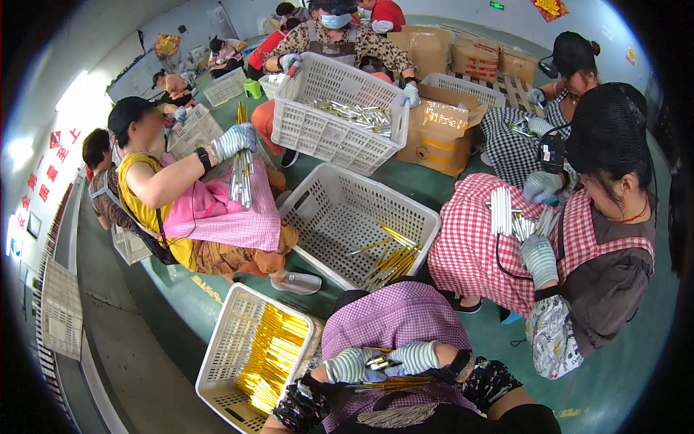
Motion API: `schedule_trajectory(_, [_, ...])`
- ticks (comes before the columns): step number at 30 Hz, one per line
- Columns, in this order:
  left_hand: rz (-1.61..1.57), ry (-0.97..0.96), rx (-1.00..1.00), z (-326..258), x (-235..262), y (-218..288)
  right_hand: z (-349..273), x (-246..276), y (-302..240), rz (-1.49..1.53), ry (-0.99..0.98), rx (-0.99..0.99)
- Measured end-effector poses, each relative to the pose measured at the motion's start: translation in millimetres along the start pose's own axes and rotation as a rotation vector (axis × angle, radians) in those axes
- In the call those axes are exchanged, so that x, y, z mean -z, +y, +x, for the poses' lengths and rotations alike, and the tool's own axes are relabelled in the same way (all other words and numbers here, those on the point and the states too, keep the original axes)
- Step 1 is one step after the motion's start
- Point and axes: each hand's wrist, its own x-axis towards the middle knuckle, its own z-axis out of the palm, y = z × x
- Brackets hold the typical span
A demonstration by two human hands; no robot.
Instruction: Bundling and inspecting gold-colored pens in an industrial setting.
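Above my lap, my left hand (348, 366) and my right hand (416, 358), in striped gloves with blue-grey fingertips, meet with fingers closed. Between them shows a small bundle of shiny silver and gold rods (379, 361), held by both hands; the fingers partly hide it. Several thin gold rods (397, 383) lie just below the hands, across my purple checked apron (394, 318). Nearer to me lies a bunch of thin pale strips (397, 416). Left of my knees stands a white crate (217, 347) with many gold rods (278, 354) in it.
Ahead is a large white crate (318, 217) with loose gold rods (394, 260) at its near right end. A person at left holds silver and gold rods; one at right handles white rods. A person beyond grips a crate (340, 141) of silver rods. Cardboard boxes (437, 134) stand behind.
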Motion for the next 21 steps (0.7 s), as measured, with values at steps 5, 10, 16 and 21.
schedule_trajectory(5, [0.082, 0.000, 0.009, 0.9, 1.6, -7.6, 3.8, -2.5, 4.0, -0.031, 0.033, 0.034])
schedule_trajectory(10, [0.049, 0.006, 0.007, 2.9, 0.7, -9.6, 5.6, -0.5, 5.7, 0.009, 0.012, 0.002])
schedule_trajectory(16, [-0.009, -0.029, -0.009, 3.6, 0.5, -10.1, 6.6, 6.6, -2.4, -0.021, -0.042, -0.034])
schedule_trajectory(21, [-0.075, -0.046, -0.041, 3.8, -3.6, -13.3, 15.6, -17.5, 24.8, 0.053, 0.029, -0.016])
